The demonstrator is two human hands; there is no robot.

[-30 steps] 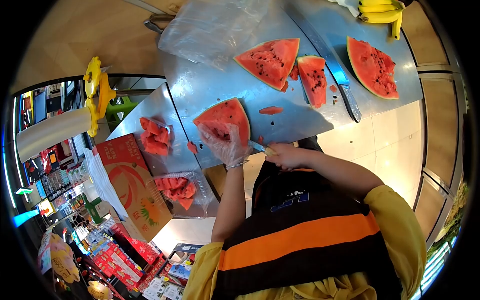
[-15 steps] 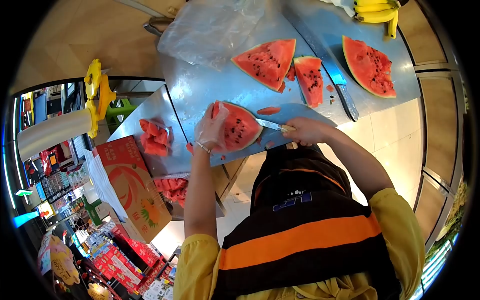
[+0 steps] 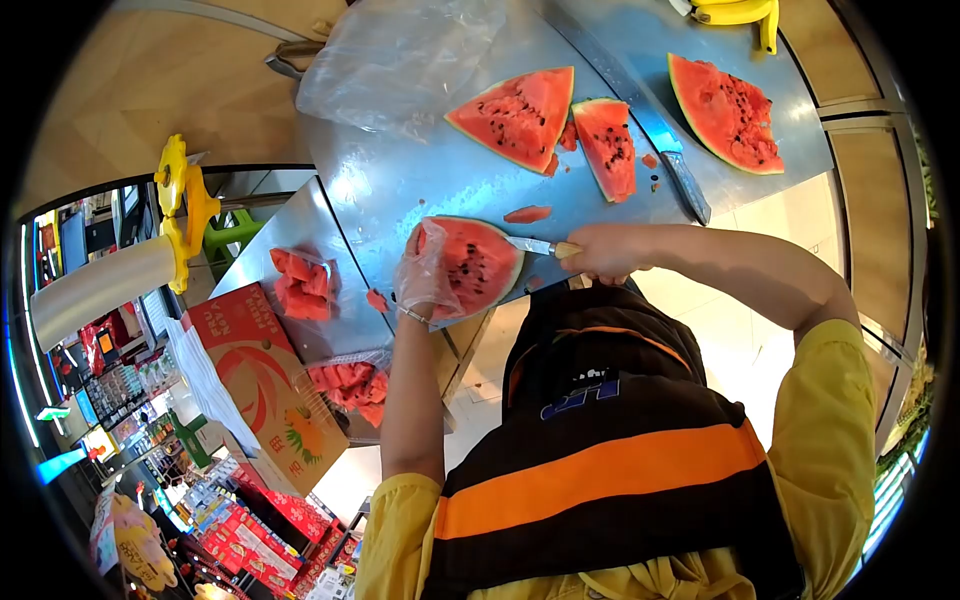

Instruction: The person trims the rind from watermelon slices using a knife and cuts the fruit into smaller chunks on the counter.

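My left hand (image 3: 420, 272), in a clear plastic glove, grips the left side of a watermelon wedge (image 3: 482, 262) at the table's near edge. In my right hand (image 3: 607, 250) is a small knife (image 3: 532, 245) with a light handle. Its blade points left and meets the wedge's right corner; how deep the tip goes is hidden. Just behind the wedge lies a loose red scrap (image 3: 527, 214). Farther back rest a large watermelon piece (image 3: 515, 118), a narrow slice (image 3: 606, 150) and, to the right, another wedge (image 3: 728, 115).
A long knife (image 3: 680, 180) lies across the metal table (image 3: 370, 185). Clear plastic sheeting (image 3: 390, 70) covers the back left. Cut watermelon fills a container (image 3: 303, 285) and a second container (image 3: 352, 382) at left, beside a red carton (image 3: 265, 380). Bananas (image 3: 737, 14) sit at the back right.
My right elbow has swung outward and up to the right, while the knife stays at the wedge's right corner. My left hand keeps its hold. The view has shifted slightly.
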